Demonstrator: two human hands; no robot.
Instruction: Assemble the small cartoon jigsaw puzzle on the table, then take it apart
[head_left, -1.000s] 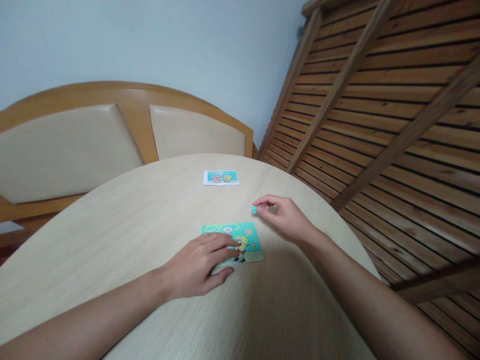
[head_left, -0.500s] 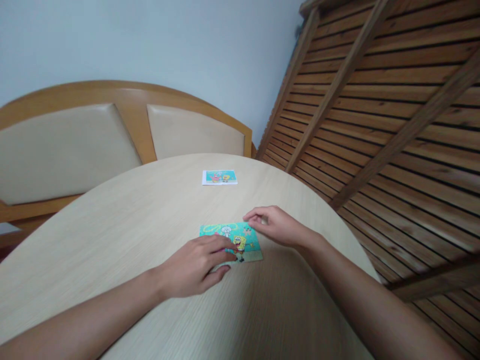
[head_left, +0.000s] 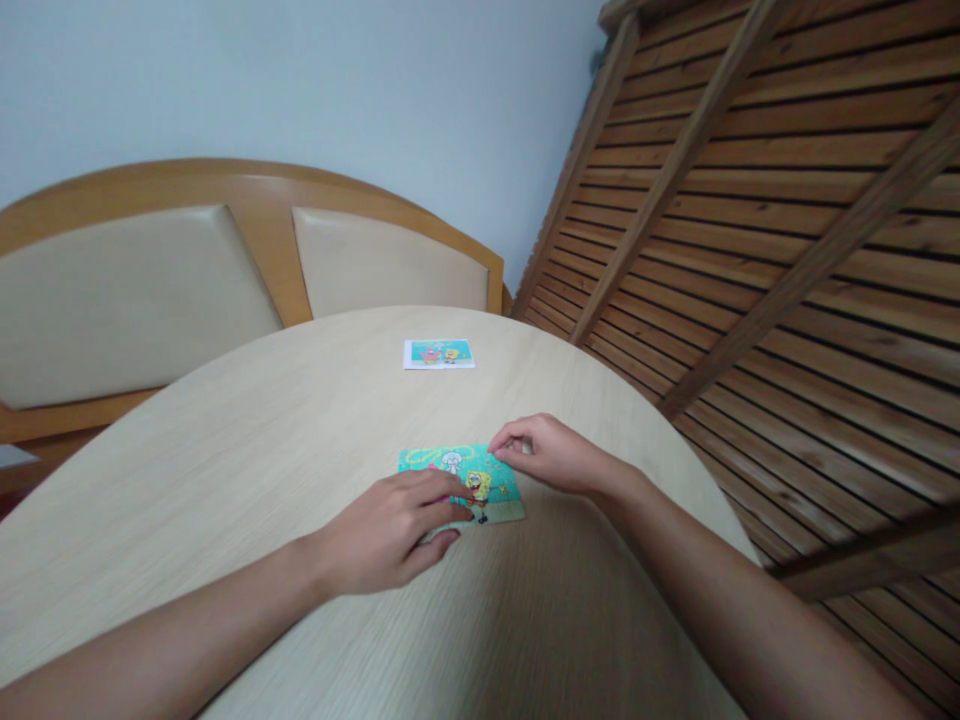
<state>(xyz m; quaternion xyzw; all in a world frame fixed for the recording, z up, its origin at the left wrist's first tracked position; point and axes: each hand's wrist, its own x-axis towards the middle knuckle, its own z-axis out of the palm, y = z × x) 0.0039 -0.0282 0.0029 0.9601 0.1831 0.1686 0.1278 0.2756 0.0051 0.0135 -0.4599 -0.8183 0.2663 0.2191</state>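
Note:
A small jigsaw puzzle [head_left: 512, 482] with cartoon figures on a turquoise ground lies on the round wooden table [head_left: 300, 430] in front of me. My left hand [head_left: 397, 528] rests on its left and lower part, fingers stretched out, covering some of the picture. At the puzzle's upper right, my right hand [head_left: 541, 448] is closed in a pinch, thumb and fingertips on a puzzle piece [head_left: 495, 463] in the upper right area. The fingers hide part of that piece, and I cannot tell whether it sits fully flush.
Farther back on the table lies a white-edged picture card [head_left: 442, 354] with similar cartoon figures. Behind the table stands a headboard [head_left: 390, 255] with cream padded panels. A slatted wooden structure [head_left: 750, 240] leans along the right side.
A piece-shaped gap showing bare wood at the puzzle's upper right is now covered by turquoise. My right fingertips have shifted slightly down and right; my left hand stays put.

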